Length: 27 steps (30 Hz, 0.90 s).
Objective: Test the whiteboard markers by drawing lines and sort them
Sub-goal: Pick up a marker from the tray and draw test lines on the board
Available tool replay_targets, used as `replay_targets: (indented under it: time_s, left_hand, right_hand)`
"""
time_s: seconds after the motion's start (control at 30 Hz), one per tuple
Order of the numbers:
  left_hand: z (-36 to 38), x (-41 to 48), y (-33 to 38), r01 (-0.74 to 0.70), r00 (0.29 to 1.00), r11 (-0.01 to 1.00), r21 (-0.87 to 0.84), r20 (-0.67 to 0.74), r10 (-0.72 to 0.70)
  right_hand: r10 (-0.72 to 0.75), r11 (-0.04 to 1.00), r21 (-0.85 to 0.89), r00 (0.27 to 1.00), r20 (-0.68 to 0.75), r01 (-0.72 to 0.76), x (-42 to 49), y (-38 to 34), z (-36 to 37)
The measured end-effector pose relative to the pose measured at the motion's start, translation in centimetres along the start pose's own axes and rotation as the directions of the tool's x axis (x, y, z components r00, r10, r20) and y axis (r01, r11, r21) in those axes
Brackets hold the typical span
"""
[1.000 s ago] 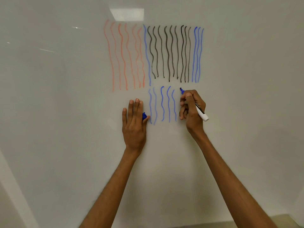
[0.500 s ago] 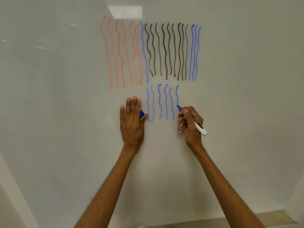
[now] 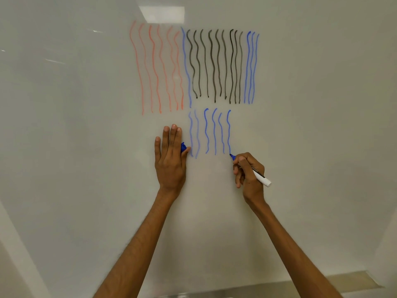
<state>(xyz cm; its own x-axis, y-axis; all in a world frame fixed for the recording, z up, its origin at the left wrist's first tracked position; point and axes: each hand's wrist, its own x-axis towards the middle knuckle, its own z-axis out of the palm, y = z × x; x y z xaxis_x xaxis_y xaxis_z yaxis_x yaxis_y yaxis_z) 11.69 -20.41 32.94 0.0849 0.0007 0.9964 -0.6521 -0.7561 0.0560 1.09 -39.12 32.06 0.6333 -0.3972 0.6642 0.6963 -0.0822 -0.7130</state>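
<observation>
My right hand (image 3: 247,175) grips a white-barrelled blue marker (image 3: 261,177), its blue tip touching the whiteboard (image 3: 311,125) at the bottom of a fresh wavy blue line (image 3: 228,132). My left hand (image 3: 170,160) lies flat against the board with straight fingers, and a blue marker cap (image 3: 183,147) is tucked between its thumb and palm. Above are rows of wavy red lines (image 3: 156,67), black lines (image 3: 214,65) and blue lines (image 3: 250,67). Several shorter blue lines (image 3: 206,132) sit between my hands.
A metal tray ledge (image 3: 343,282) runs along the board's bottom edge at the lower right. A ceiling light reflects on the board at the top (image 3: 163,14). The board's left frame edge (image 3: 12,244) slants at the lower left.
My right hand has drawn the marker downward, making a new wavy blue line to the right of the others. My left hand has stayed flat on the board.
</observation>
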Motion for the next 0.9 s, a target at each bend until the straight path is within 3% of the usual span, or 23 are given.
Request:
replay_targets:
  time_s: [0.3, 0.9]
  left_hand:
    - [0.1, 0.0, 0.0, -0.014, 1.000, 0.999, 0.035, -0.026, 0.015]
    - [0.2, -0.1, -0.1, -0.027, 0.999, 0.999, 0.047, -0.025, 0.028]
  right_hand:
    - [-0.151, 0.987, -0.056, 0.988, 0.010, 0.152, 4.5, -6.1, 0.5]
    - [-0.116, 0.983, -0.138, 0.992, 0.046, 0.121, 5.8, -5.7, 0.9]
